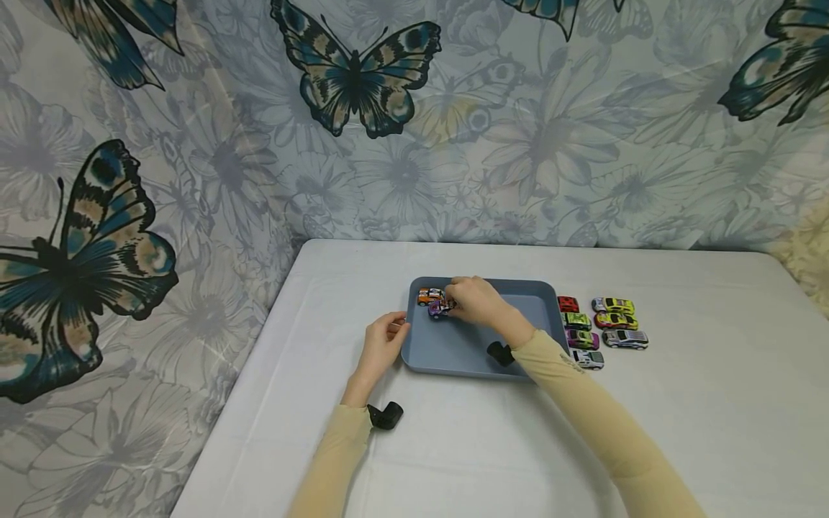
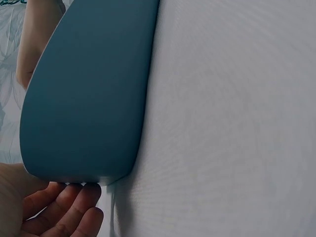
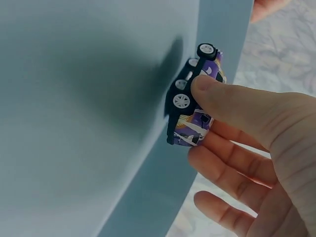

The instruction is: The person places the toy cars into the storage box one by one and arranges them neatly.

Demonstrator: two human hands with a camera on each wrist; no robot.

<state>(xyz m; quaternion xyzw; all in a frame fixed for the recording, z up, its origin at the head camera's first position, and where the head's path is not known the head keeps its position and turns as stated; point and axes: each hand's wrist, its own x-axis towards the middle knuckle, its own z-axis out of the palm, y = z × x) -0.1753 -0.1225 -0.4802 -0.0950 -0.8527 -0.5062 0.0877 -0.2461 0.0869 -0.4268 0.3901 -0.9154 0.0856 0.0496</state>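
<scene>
White tablecloth [image 1: 453,446] under everything. Left hand [image 1: 382,344]: fingers bent, tips touching outer left wall of blue-gray tray [image 1: 453,352]; thumb hidden, can't tell if it grips. Seven toy cars [image 1: 585,340] grouped right of right hand, just outside tray. Right hand [image 1: 479,301] over tray, narrow pinch, thumb and fingers holding purple toy car [image 3: 182,101] tilted. Orange toy car [image 1: 429,296] in tray, left of right hand. Butterfly-print backdrop [image 1: 401,194] beyond both hands.
</scene>
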